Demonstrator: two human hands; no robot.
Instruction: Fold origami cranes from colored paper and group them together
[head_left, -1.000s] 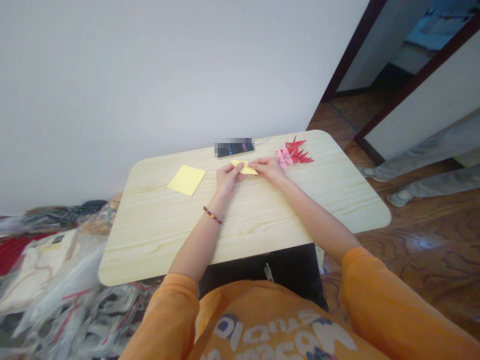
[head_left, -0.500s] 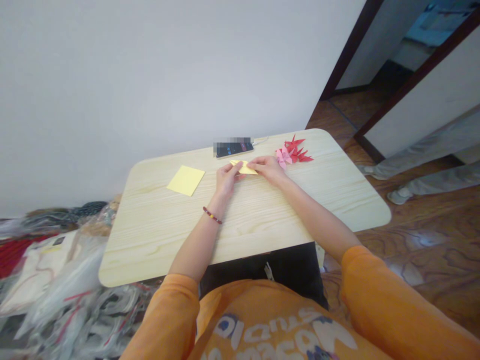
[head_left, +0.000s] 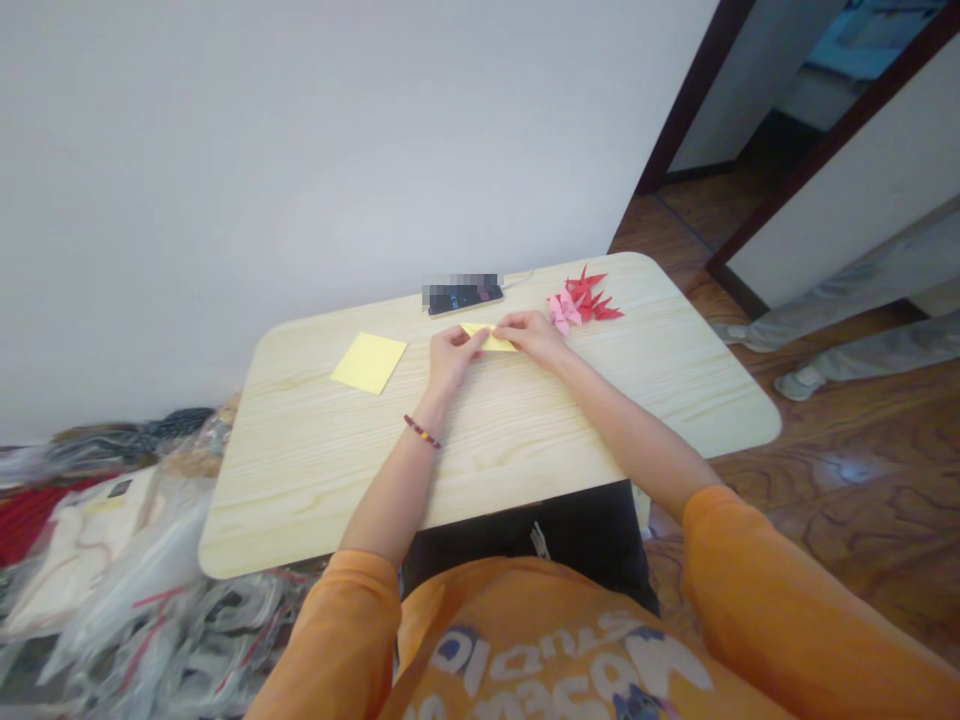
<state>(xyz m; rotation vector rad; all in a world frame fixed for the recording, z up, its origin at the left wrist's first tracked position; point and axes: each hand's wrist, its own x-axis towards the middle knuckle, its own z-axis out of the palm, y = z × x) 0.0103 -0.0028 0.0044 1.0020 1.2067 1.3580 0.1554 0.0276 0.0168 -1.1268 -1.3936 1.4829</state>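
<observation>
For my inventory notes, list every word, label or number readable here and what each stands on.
"studio" (probable, upside down from this view): white print on the orange sweatshirt.
Lower print line on the sweatshirt: cut off, unreadable.
Phone screen: blurred, unreadable.
Small dark label on a plastic bag: too small to read.

phone scrn (head_left: 459, 295) blurred, folded yellow paper (head_left: 491, 338) partly hidden.

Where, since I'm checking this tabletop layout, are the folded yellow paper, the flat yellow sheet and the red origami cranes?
folded yellow paper (head_left: 502, 345): head view, on its exposed lower strip
flat yellow sheet (head_left: 368, 362): head view, on its middle
red origami cranes (head_left: 594, 305): head view, on the wings
</observation>
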